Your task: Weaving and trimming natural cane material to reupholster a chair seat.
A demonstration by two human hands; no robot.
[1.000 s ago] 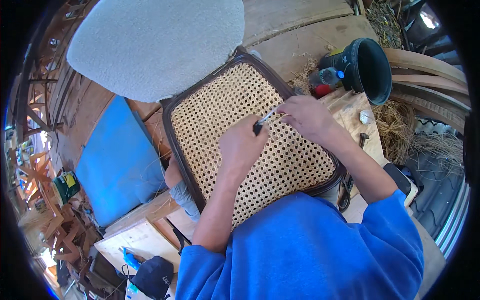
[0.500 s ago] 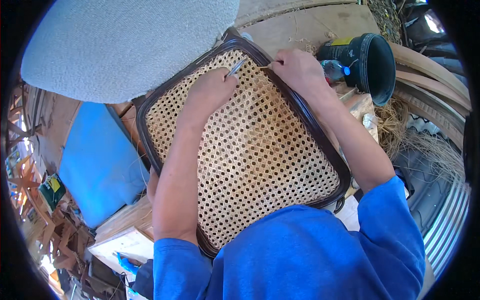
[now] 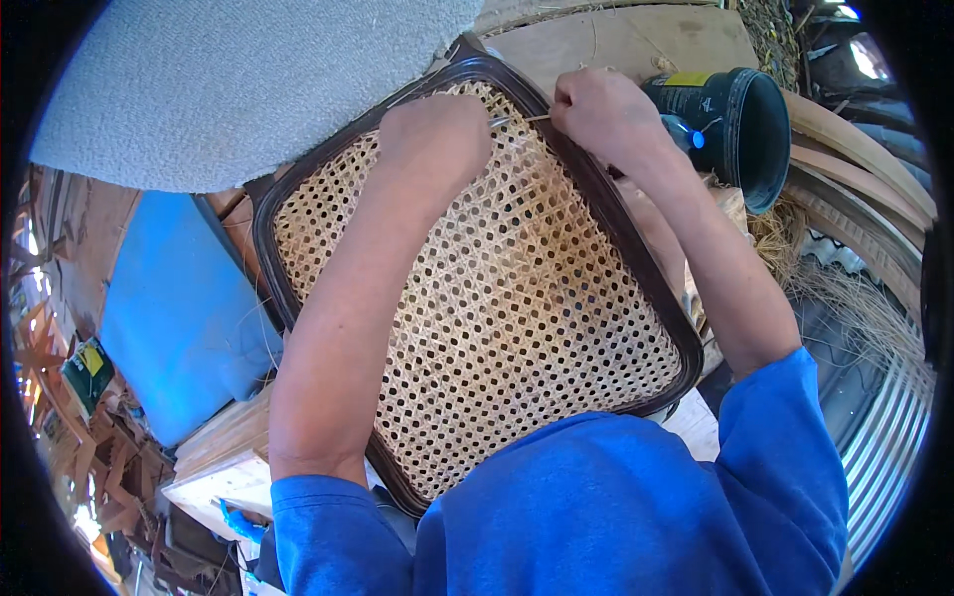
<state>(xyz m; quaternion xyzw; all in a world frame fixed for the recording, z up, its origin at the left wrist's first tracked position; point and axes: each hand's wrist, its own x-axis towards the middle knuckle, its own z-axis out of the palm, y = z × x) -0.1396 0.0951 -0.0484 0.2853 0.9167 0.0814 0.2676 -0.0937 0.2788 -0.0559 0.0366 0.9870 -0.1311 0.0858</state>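
Observation:
A woven cane seat panel in a dark brown frame lies tilted in front of me. My left hand is closed near the panel's far edge, gripping a thin metal tool whose tip points right. My right hand is closed at the frame's far corner, pinching a pale cane strand next to the tool tip. Both forearms stretch across the weave, and my blue sleeves fill the lower part of the view.
A dark blue bucket lies on its side just right of my right hand. A grey cushion is at the upper left, a blue board at left. Straw and corrugated metal are at right, wood pieces at lower left.
The view has closed in on the panel. Both hands have moved up to the panel's far edge, keeping the tool and the strand between them.

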